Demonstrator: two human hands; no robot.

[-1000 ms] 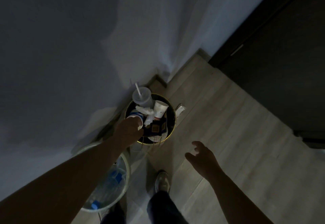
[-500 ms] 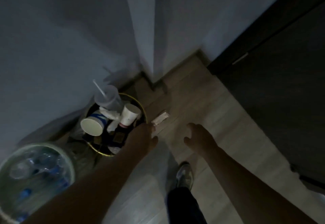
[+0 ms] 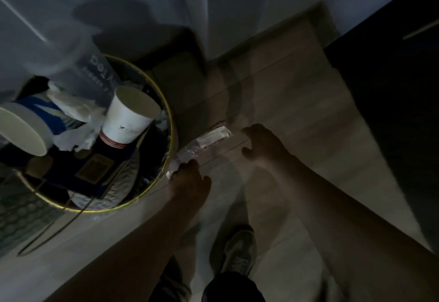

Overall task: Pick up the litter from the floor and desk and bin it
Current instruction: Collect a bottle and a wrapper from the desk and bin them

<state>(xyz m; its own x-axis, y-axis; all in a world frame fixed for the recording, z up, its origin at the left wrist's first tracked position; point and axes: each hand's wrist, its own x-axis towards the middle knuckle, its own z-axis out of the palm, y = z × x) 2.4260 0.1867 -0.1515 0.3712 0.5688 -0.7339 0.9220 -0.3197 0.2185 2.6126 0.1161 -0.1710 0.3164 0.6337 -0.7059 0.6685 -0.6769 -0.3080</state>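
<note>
The floor (image 3: 297, 102) looks like pale wood plank with a matt, lightly grained finish. The wrapper (image 3: 209, 139) is clear, crinkled plastic that catches glints. The bin (image 3: 174, 140) has a thin, yellow, metal-looking rim. In it, the white cup (image 3: 128, 119) and the blue tub (image 3: 28, 130) are smooth matt paper, the tissue (image 3: 69, 104) is soft crumpled paper, and the tall cup (image 3: 90, 69) is cloudy translucent plastic. The wall (image 3: 237, 5) is smooth and matt.

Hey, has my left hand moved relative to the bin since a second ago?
Yes. The left hand was over the bin; now it is outside the rim, to the right in the view, at the wrapper on the floor.
</note>
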